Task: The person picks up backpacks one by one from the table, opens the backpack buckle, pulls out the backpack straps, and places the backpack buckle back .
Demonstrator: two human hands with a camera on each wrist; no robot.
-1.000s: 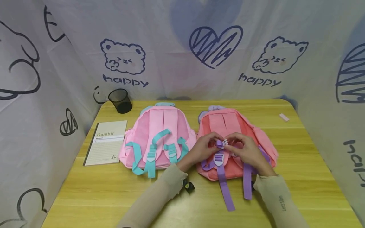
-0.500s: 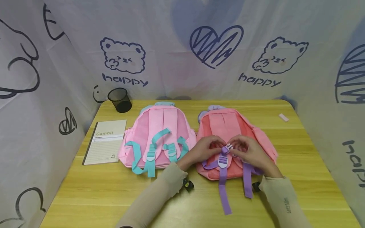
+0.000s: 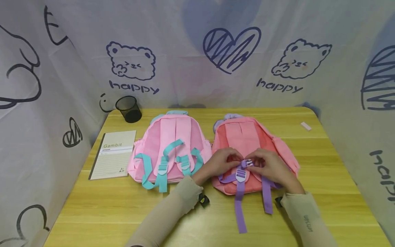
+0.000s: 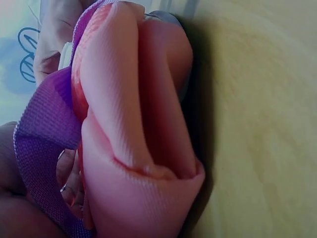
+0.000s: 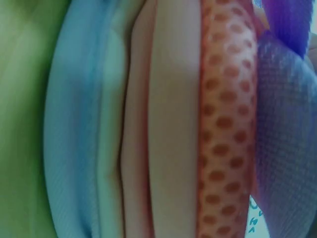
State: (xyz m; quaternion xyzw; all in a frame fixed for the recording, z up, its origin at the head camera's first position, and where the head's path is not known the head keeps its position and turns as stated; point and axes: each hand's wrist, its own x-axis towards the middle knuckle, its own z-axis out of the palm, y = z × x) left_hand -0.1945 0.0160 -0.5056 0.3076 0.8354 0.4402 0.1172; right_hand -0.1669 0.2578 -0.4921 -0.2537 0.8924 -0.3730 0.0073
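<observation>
Coral backpack (image 3: 247,137) lying flat, back side up, on the right half of the yellow wooden surface (image 3: 324,192), just beside a pink backpack (image 3: 172,137) with teal straps (image 3: 163,164). Both hands resting on the near middle of the coral one. Left hand (image 3: 220,161) and right hand (image 3: 270,166) meeting at a small purple buckle (image 3: 245,164), fingers of both curled in and pinching it from each side. Two purple straps (image 3: 240,202) hanging off the near edge of the bag toward the sleeves.

Only from the head view: a notebook (image 3: 114,154) on the left, a black mesh cup (image 3: 129,109) at the far left corner, a small white eraser (image 3: 306,126) far right, and a cloth wall with bears and hearts (image 3: 231,48) behind.

Only from the left wrist view, very close up: folded coral cloth (image 4: 138,124) bunched against the wood, a wide purple strap (image 4: 47,129) looped over it, and fingertips (image 4: 69,173) tucked under that strap.

Only from the right wrist view, blurry and close: dotted coral mesh (image 5: 225,129) beside purple netting (image 5: 285,148) and pale blue padding (image 5: 74,129). No fingers to be made out there.
</observation>
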